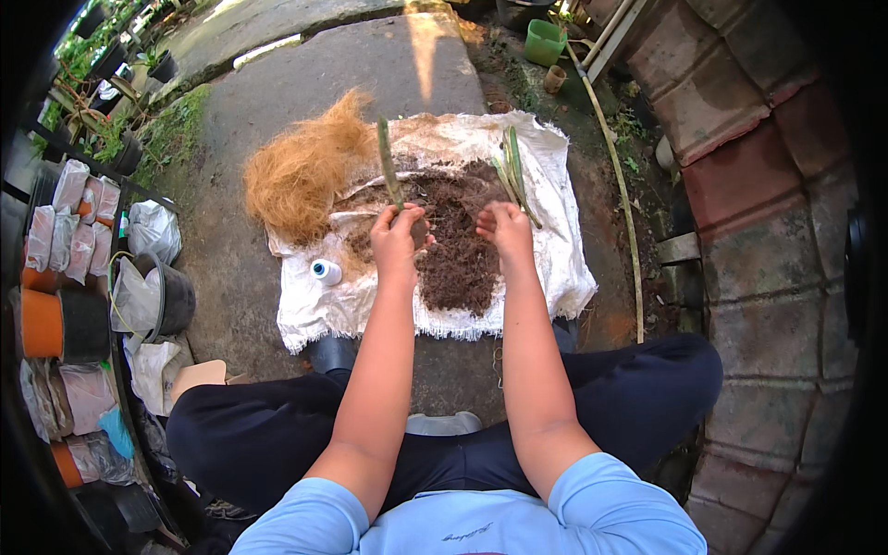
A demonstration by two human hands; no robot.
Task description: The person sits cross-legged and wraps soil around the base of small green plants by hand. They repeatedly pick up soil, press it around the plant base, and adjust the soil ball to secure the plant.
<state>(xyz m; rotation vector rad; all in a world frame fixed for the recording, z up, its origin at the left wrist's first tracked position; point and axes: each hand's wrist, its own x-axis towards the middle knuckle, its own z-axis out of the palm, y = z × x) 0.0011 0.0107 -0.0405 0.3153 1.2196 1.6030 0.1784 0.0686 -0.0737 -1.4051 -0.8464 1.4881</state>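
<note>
My left hand (pixel 399 239) grips the base of a long, narrow green leaf cutting (pixel 388 159), which stands nearly upright. A dark clump (pixel 420 231), perhaps soil, shows at the fingers of that hand. Over the right side of a heap of dark brown soil or peat (pixel 458 277), my right hand (pixel 501 225) is raised with curled fingers; whether it holds a pinch of the material is unclear. More leaf cuttings (pixel 513 166) lie just beyond it. Everything rests on a white woven sack (pixel 555 263) with frayed edges.
Golden-brown coconut fibre (pixel 305 166) is piled at the sack's far left. A white thread spool (pixel 326 272) lies at its left. Pots and wrapped bundles fill a rack (pixel 76 277) on the left. Roof tiles (pixel 770 333) are stacked at right, beside a long pole (pixel 617 180).
</note>
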